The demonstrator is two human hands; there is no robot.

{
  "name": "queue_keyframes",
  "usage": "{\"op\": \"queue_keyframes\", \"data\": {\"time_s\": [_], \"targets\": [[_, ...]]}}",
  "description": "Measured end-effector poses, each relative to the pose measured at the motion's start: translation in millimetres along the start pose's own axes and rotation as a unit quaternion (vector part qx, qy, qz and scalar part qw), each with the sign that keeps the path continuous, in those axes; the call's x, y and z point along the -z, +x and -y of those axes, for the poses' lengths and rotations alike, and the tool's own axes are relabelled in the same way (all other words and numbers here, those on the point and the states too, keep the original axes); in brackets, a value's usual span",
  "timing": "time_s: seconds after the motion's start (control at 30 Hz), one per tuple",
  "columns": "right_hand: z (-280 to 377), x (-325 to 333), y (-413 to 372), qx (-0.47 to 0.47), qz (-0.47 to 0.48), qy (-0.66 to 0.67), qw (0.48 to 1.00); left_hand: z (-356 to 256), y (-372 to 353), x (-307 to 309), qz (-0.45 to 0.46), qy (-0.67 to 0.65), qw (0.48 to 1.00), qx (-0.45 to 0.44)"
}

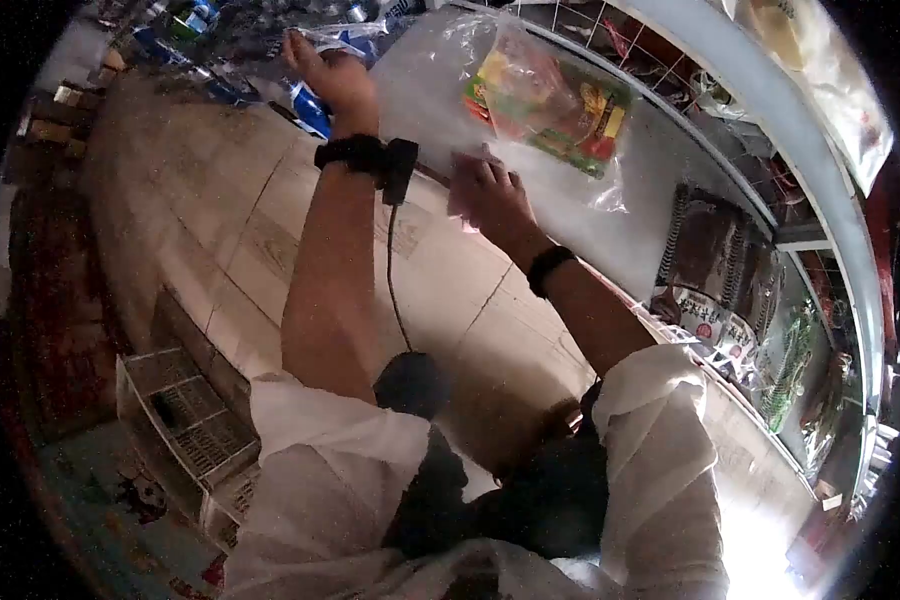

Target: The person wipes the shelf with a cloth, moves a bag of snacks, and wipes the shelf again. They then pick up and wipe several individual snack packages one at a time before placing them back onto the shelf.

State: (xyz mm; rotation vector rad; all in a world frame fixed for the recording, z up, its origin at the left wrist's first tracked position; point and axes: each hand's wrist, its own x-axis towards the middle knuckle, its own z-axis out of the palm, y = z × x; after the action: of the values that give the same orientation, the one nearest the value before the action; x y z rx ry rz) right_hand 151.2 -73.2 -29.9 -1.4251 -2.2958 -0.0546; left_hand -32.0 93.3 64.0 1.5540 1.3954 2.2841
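My left hand [338, 88] is at the top, beside blue-and-white packs [310, 108] in clear plastic film. Its fingers are curled together, and what they hold is too small to tell. My right hand [502, 202] is closed on a pink cloth [464, 185] at the front edge of a pale shelf [642, 225]. Beyond that hand, a clear bag with a green, red and yellow print [560, 110] lies on the shelf. Both wrists wear black bands.
Dark brown packs [707, 235] and green packets [790, 365] sit on the shelf at right, under a curved metal rail [820, 150]. A white wire basket [185, 415] stands at lower left. Tiled floor [240, 190] spreads below my arms, and a cable hangs from the left wrist.
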Motion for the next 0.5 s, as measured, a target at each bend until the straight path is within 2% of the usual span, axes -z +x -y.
{"op": "queue_keyframes", "data": {"time_s": [0.03,0.07,0.1,0.13,0.23,0.27,0.33,0.37,0.43,0.47,0.5], "targets": [[0.7,1.3,-0.6,-0.004,0.002,0.001,1.000,-6.9,1.1,4.6,0.003,0.139,0.986,-0.087],[1.6,4.3,-0.3,-0.002,0.010,-0.017,1.000,8.8,2.5,4.8,-0.023,0.050,0.998,-0.031],[2.9,5.3,-0.9,0.001,0.019,-0.034,0.999,38.3,7.9,9.9,-0.019,0.051,0.998,-0.029],[3.3,3.3,-0.6,-0.002,0.021,-0.032,0.999,82.0,14.2,17.7,-0.049,0.103,0.983,-0.143],[1.3,1.6,-0.2,-0.018,0.005,0.001,1.000,-27.6,-0.8,23.3,-0.069,0.156,0.985,-0.012],[1.0,8.4,1.0,-0.001,0.033,-0.007,0.999,-22.1,-3.0,29.6,-0.070,0.256,0.963,-0.039],[0.7,9.1,1.7,0.013,0.060,-0.013,0.998,-21.0,-8.4,36.0,-0.067,0.354,0.930,-0.066],[1.0,5.9,1.8,0.007,0.052,-0.011,0.999,-37.3,-12.4,41.0,-0.059,0.347,0.936,0.005],[0.8,2.4,1.5,0.003,0.045,-0.009,0.999,-23.6,-15.8,51.5,-0.051,0.340,0.936,0.076],[0.9,2.5,1.4,0.005,0.047,-0.027,0.998,20.9,-16.6,63.5,-0.053,0.445,0.891,0.071],[0.7,2.5,1.4,0.008,0.050,-0.046,0.998,33.1,-18.0,69.8,-0.053,0.495,0.864,0.067]]}}
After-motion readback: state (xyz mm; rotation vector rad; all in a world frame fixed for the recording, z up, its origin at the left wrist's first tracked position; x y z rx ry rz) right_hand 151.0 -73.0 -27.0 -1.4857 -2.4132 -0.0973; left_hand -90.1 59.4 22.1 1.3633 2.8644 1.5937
